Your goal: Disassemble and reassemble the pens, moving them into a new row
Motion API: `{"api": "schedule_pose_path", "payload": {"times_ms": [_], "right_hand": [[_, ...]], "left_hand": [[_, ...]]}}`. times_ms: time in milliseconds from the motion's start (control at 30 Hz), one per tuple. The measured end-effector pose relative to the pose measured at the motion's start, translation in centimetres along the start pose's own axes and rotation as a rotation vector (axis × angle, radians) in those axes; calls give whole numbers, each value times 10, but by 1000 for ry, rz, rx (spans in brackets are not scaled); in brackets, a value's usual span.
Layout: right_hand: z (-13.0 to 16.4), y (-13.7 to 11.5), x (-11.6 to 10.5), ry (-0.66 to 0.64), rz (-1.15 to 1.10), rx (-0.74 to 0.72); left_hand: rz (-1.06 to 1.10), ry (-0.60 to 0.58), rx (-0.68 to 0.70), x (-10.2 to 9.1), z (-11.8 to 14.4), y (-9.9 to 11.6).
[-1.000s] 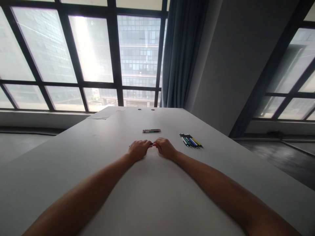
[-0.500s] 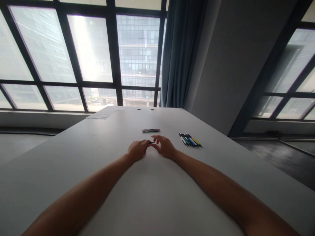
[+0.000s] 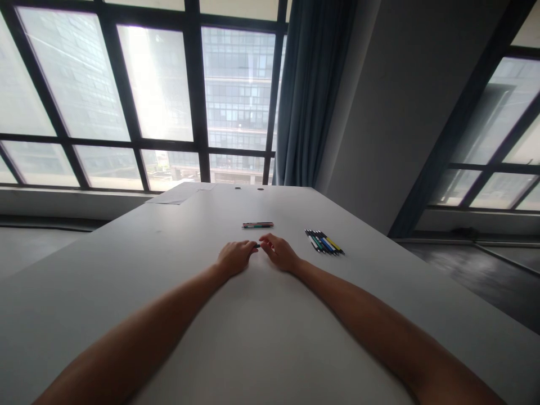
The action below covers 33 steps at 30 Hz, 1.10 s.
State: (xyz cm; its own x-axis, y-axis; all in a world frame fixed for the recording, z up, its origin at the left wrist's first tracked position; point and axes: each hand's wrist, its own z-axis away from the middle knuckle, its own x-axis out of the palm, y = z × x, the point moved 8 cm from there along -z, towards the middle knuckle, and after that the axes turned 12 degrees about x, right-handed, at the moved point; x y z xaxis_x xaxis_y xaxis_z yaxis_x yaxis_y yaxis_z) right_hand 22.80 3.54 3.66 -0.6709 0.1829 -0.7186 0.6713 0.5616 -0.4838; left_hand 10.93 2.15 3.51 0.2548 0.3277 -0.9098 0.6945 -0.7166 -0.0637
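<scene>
My left hand (image 3: 234,257) is closed around a dark pen (image 3: 257,246) just above the white table, and most of the pen is hidden in its fingers. The short end that shows points right, toward my right hand (image 3: 280,254). The thumb and fingers of that hand are drawn together at this end. Beyond my hands lies a small bundle of pens (image 3: 257,225), side by side, with red and green parts. To the right of my right hand, several pens (image 3: 324,242) with white, green, blue and yellow barrels lie in a slanted row.
The long white table (image 3: 270,332) stretches away toward the windows. Sheets of paper (image 3: 171,197) lie at its far left edge, and two dark round holes (image 3: 260,189) show near the far end. A blue curtain (image 3: 301,112) hangs behind.
The fingers of my right hand have closed in at the pen's end, where they were spread apart before. Less of the pen shows between my hands. The other pens have stayed put.
</scene>
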Motion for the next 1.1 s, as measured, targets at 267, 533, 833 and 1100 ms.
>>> {"api": "schedule_pose_path", "payload": {"times_ms": [267, 533, 833, 1100], "right_hand": [[1, -2, -4, 42, -13, -26], [0, -4, 0, 6, 13, -38], [-1, 1, 3, -34, -25, 40], [-1, 4, -3, 63, -74, 52]], "left_hand": [[-7, -1, -15, 0, 1, -1], [8, -18, -7, 2, 0, 0], [5, -11, -15, 3, 0, -2], [10, -13, -27, 2, 0, -2]]}}
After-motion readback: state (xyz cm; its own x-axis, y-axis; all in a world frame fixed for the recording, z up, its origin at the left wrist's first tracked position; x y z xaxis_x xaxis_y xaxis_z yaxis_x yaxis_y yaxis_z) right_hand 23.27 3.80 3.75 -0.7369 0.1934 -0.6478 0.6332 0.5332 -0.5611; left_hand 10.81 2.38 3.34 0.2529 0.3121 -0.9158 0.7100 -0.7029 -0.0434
